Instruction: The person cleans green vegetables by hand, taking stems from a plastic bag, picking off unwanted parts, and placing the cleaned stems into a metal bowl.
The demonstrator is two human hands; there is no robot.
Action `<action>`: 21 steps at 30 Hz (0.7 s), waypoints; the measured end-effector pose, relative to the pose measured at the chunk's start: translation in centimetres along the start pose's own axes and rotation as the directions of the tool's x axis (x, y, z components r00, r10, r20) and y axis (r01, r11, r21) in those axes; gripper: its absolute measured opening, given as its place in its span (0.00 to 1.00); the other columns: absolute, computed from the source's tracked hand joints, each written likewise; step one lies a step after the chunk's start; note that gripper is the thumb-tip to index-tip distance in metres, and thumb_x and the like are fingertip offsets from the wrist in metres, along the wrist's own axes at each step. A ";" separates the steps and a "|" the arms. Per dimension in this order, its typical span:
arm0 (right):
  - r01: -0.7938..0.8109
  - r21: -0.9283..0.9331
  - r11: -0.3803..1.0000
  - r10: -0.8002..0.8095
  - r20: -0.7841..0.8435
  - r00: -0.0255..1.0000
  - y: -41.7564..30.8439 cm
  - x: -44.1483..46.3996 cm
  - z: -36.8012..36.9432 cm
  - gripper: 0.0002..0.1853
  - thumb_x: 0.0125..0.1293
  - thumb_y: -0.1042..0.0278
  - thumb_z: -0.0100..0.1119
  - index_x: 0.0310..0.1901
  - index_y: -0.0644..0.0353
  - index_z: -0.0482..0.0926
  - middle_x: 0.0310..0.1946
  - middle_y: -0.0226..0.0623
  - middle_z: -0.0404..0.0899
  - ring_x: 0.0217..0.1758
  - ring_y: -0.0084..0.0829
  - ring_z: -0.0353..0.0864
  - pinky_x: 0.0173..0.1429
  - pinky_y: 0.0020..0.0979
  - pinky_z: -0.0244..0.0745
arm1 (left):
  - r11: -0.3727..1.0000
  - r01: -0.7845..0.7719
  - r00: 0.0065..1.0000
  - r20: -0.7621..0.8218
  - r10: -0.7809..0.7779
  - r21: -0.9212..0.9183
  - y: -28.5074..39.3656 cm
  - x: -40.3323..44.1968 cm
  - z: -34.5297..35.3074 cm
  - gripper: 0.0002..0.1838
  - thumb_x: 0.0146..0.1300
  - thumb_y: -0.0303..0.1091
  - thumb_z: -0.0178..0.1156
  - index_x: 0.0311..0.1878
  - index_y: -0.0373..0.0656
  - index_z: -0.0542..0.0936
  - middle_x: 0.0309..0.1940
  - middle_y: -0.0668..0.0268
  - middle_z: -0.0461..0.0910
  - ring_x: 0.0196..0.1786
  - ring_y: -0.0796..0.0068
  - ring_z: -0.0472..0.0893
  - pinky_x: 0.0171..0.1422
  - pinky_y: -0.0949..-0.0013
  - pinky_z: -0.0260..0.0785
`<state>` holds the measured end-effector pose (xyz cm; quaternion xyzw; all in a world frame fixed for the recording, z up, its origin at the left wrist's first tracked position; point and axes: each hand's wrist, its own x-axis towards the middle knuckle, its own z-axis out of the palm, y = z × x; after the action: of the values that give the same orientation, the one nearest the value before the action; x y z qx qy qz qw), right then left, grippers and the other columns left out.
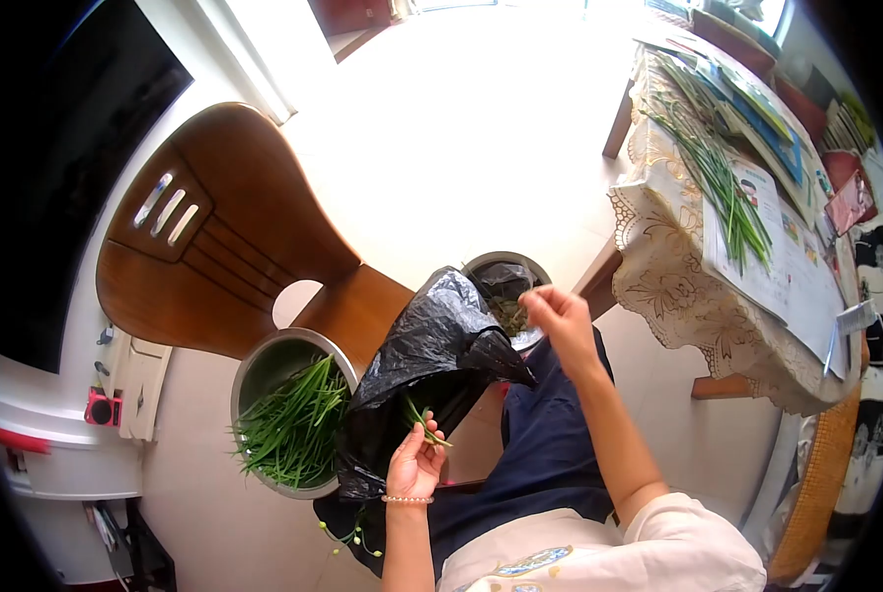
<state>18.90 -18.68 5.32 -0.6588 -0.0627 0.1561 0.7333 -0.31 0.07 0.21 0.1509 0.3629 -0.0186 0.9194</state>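
Note:
My left hand point(417, 466), with a beaded bracelet at the wrist, pinches a few green stalks point(428, 430) in front of a black plastic bag point(422, 340). To its left a metal bowl point(243, 395) full of cut green stalks point(298, 419) rests by the wooden chair's seat. My right hand point(558, 318) is raised over the edge of a bin point(533, 337) lined with dark plastic, which holds scraps. The fingertips of that hand are pressed together; whether anything is between them is too small to tell.
A wooden chair point(224, 237) stands at the left. On the right, a table with a lace cloth point(658, 266) bears long green stalks point(723, 192), open books point(802, 281) and papers. A cabinet point(76, 464) and a dark screen point(86, 168) are at the far left.

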 end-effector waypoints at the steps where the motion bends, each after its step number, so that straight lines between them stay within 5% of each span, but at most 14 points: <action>1: 0.052 -0.040 0.998 -0.055 -0.058 0.997 0.4 1.4 -0.8 0.12 0.61 0.65 0.56 0.37 0.67 0.78 0.24 0.31 0.78 0.26 0.19 0.76 0.32 0.22 0.70 | 1.000 -0.002 1.000 0.000 0.002 -0.003 -0.1 0.2 0.2 0.14 0.63 0.34 0.54 0.50 0.40 0.74 0.37 0.68 0.79 0.39 0.75 0.79 0.40 0.74 0.76; 3: -0.033 -0.427 0.904 -0.019 -0.118 0.993 5.8 6.0 -3.0 0.16 0.60 0.63 0.57 0.41 0.69 0.77 0.27 0.39 0.80 0.28 0.26 0.79 0.35 0.26 0.72 | 1.000 0.025 0.998 0.057 -0.025 -0.009 0.1 0.1 0.0 0.14 0.63 0.33 0.54 0.50 0.40 0.74 0.37 0.68 0.79 0.40 0.75 0.79 0.40 0.74 0.77; 4: -0.084 -0.718 0.691 -0.046 -0.160 0.986 5.4 6.1 -3.0 0.18 0.58 0.63 0.57 0.44 0.70 0.76 0.28 0.45 0.80 0.30 0.33 0.80 0.38 0.30 0.73 | 0.999 0.036 0.998 0.061 -0.035 -0.016 0.2 0.1 0.1 0.14 0.63 0.32 0.53 0.51 0.40 0.73 0.37 0.67 0.79 0.39 0.74 0.79 0.40 0.74 0.77; 8: 0.026 -0.625 0.781 -0.236 -0.256 0.937 3.0 3.5 -0.7 0.09 0.59 0.68 0.54 0.39 0.61 0.78 0.24 0.40 0.79 0.27 0.32 0.79 0.33 0.31 0.72 | 1.000 0.018 0.997 0.070 -0.017 -0.017 0.1 0.0 -0.1 0.14 0.64 0.33 0.52 0.51 0.41 0.73 0.37 0.67 0.79 0.39 0.72 0.79 0.43 0.71 0.77; 9: 0.199 -0.448 0.872 -0.321 -0.214 0.923 1.0 0.2 2.0 0.06 0.59 0.72 0.53 0.37 0.62 0.78 0.22 0.38 0.78 0.24 0.27 0.78 0.29 0.27 0.70 | 1.000 -0.002 0.999 0.047 0.003 -0.024 0.2 -0.3 -0.7 0.14 0.64 0.33 0.52 0.51 0.41 0.73 0.37 0.67 0.79 0.39 0.72 0.79 0.43 0.71 0.77; 10: 0.408 -0.406 0.817 -0.426 0.051 0.903 1.1 -2.6 4.0 0.05 0.58 0.76 0.54 0.35 0.61 0.78 0.22 0.38 0.77 0.23 0.23 0.78 0.26 0.23 0.69 | 1.000 0.015 1.000 0.025 -0.014 -0.013 0.2 -0.2 -1.1 0.13 0.64 0.32 0.52 0.51 0.41 0.73 0.37 0.67 0.79 0.39 0.72 0.79 0.43 0.70 0.77; 15: 0.282 -0.531 0.799 -0.071 0.383 0.921 4.2 -4.5 6.8 0.08 0.57 0.68 0.55 0.34 0.61 0.79 0.28 0.43 0.79 0.31 0.41 0.80 0.35 0.36 0.74 | 1.000 0.022 1.000 -0.015 -0.022 -0.015 -0.2 -0.3 -0.6 0.12 0.63 0.31 0.53 0.49 0.40 0.73 0.35 0.66 0.78 0.39 0.72 0.78 0.42 0.72 0.75; 19: 0.216 -0.739 0.638 0.088 0.348 0.933 8.2 -2.5 9.2 0.10 0.57 0.67 0.53 0.34 0.63 0.79 0.27 0.47 0.79 0.29 0.43 0.80 0.36 0.38 0.74 | 1.000 -0.006 1.000 0.013 0.007 -0.015 -0.3 -0.2 -1.2 0.13 0.63 0.31 0.54 0.49 0.39 0.72 0.35 0.66 0.77 0.39 0.72 0.76 0.41 0.74 0.73; 20: 0.190 -0.649 0.737 0.062 0.344 0.937 9.3 -2.3 9.7 0.10 0.56 0.65 0.53 0.31 0.64 0.79 0.26 0.47 0.78 0.28 0.46 0.79 0.36 0.41 0.73 | 1.000 0.002 1.000 0.012 -0.002 -0.023 -0.2 -0.4 -1.5 0.14 0.63 0.31 0.53 0.51 0.39 0.71 0.35 0.66 0.76 0.39 0.72 0.75 0.40 0.74 0.71; 21: 0.284 -0.850 0.444 0.091 0.359 0.929 13.5 -1.0 12.2 0.06 0.51 0.67 0.56 0.27 0.57 0.81 0.20 0.41 0.79 0.22 0.39 0.79 0.27 0.41 0.73 | 0.997 -0.074 0.997 0.035 0.074 0.003 0.0 -0.7 -1.4 0.15 0.63 0.31 0.53 0.52 0.38 0.69 0.35 0.66 0.75 0.38 0.73 0.74 0.39 0.75 0.69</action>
<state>12.37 -6.27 -6.32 -0.8999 -0.3036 0.1721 0.2616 -1.73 0.38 -0.33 0.1659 0.3407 0.0122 0.9253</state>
